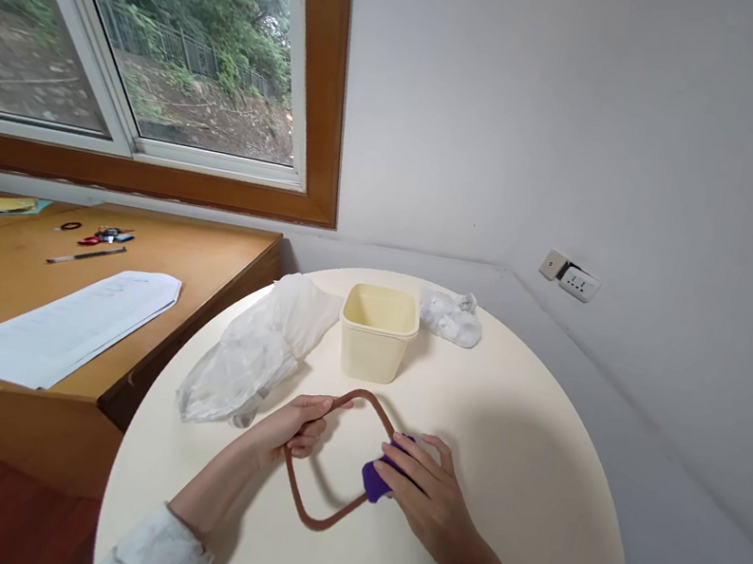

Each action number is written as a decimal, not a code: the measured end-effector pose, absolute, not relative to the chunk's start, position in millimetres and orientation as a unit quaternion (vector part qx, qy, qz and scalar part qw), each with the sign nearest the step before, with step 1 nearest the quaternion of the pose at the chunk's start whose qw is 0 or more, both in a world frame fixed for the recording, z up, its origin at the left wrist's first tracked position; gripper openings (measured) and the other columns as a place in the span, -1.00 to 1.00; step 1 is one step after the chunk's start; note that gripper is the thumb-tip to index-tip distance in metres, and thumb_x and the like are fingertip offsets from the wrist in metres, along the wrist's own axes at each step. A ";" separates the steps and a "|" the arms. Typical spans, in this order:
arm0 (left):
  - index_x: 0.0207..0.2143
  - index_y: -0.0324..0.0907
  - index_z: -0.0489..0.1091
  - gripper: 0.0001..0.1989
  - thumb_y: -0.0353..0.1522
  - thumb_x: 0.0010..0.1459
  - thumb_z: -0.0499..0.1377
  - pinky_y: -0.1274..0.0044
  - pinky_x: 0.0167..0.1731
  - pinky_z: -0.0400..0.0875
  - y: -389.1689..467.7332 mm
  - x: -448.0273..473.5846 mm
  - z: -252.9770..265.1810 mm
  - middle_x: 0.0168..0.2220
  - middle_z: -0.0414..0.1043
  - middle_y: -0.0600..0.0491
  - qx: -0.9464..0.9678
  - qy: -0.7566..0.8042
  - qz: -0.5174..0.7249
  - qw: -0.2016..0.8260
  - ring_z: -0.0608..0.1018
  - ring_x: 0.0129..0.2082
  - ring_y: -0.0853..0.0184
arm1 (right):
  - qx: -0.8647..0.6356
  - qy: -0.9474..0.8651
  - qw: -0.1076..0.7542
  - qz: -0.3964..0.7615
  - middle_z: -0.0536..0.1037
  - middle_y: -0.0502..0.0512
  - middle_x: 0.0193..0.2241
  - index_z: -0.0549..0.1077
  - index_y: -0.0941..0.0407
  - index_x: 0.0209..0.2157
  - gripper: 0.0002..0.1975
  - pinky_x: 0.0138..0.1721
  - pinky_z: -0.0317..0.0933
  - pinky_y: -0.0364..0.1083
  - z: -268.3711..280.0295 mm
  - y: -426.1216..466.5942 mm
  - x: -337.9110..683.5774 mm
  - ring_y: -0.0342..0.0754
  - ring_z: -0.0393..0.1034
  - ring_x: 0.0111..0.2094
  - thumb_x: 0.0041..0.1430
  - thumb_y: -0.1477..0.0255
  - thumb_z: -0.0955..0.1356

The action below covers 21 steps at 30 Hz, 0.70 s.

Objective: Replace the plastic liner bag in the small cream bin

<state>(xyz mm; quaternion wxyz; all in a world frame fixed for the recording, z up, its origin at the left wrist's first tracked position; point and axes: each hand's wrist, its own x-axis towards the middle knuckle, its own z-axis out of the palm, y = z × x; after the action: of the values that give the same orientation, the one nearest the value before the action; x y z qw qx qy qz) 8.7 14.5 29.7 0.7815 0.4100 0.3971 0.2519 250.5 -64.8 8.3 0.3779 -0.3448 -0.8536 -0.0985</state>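
Note:
Above the round table, a brown bendy tube or rod (316, 524) forms a loop with rounded corners. My left hand (294, 430) is closed around the loop's left side, and a short end of the tube sticks out past the fingers. On the loop's right side sits a soft-looking purple piece (376, 480); whether it is a cloth or a sleeve I cannot tell. My right hand (430, 503) closes over this piece, its fingers lying across the top and hiding part of it. The right thumb is mostly hidden.
A cream plastic tub (372, 358) stands upright behind the hands. Crumpled clear plastic bags lie left (256, 349) and right (451, 318) of it on the white round table (531, 481). To the left, a wooden desk (222, 256) holds paper sheets (66, 326), a pen (86, 255) and keys (111, 234).

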 end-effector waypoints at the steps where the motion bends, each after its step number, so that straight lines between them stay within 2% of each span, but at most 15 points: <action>1: -0.01 -0.25 0.30 -0.55 -0.17 0.11 0.10 0.65 -0.75 -0.22 14.4 10.3 29.0 -0.71 -0.19 0.30 0.403 0.393 0.253 0.787 -0.13 -0.75 0.58 | -0.343 -0.852 0.383 -0.102 0.52 0.09 -0.16 0.37 0.07 -0.09 -0.70 0.06 0.00 0.07 8.8 -64.7 251.4 -0.04 0.28 0.02 0.15 0.61 0.24; 5: -0.02 -0.26 0.29 -0.58 -0.20 0.13 0.08 0.66 -0.76 -0.21 13.3 17.2 25.3 -0.71 -0.18 0.30 0.376 0.383 0.265 0.801 -0.13 -0.76 0.59 | -0.363 -0.826 0.420 -0.102 0.49 0.14 -0.11 0.35 0.06 -0.04 -0.64 0.06 0.07 0.11 7.6 -61.7 255.6 -0.01 0.28 0.02 0.13 0.62 0.23; 8: -0.03 -0.24 0.29 -0.59 -0.21 0.13 0.08 0.67 -0.75 -0.20 13.0 20.5 21.5 -0.72 -0.18 0.30 0.367 0.384 0.293 0.795 -0.10 -0.76 0.58 | -0.378 -0.801 0.458 -0.081 0.49 0.14 -0.15 0.36 0.05 -0.05 -0.63 0.00 0.15 0.09 3.4 -57.7 258.6 -0.03 0.34 -0.08 0.11 0.63 0.24; 13: -0.02 -0.23 0.27 -0.59 -0.22 0.11 0.10 0.67 -0.74 -0.15 13.6 21.4 20.0 -0.70 -0.15 0.30 0.370 0.391 0.343 0.770 -0.08 -0.76 0.59 | -0.430 -0.750 0.502 0.004 0.51 0.10 -0.33 0.45 0.04 -0.16 -0.67 -0.28 0.30 -0.05 -8.5 -53.1 261.4 -0.09 0.37 -0.31 0.12 0.62 0.21; 18: -0.06 -0.25 0.27 -0.58 -0.22 0.07 0.12 0.66 -0.74 -0.18 12.7 23.5 29.1 -0.74 -0.15 0.32 0.367 0.402 0.350 0.762 -0.09 -0.77 0.59 | -0.535 -0.588 0.562 0.228 0.50 0.12 -0.34 0.46 0.13 -0.26 -0.82 -0.26 0.30 -0.06 -10.3 -44.8 267.8 -0.05 0.38 -0.30 0.12 0.43 0.27; 21: -0.06 -0.26 0.27 -0.58 -0.22 0.06 0.13 0.65 -0.73 -0.18 11.4 25.2 32.3 -0.75 -0.13 0.32 0.369 0.403 0.347 0.763 -0.08 -0.77 0.59 | -0.520 -0.423 0.623 0.402 0.52 0.12 -0.35 0.44 0.16 -0.24 -0.73 -0.23 0.30 -0.03 -7.0 -36.2 276.3 -0.02 0.41 -0.30 0.05 0.29 0.33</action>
<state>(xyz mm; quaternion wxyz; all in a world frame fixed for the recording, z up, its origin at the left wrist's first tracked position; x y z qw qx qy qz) 25.2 11.4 32.3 0.7626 0.3685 0.4030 0.3468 276.3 -36.2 -7.0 0.6232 -0.5200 -0.4233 0.4025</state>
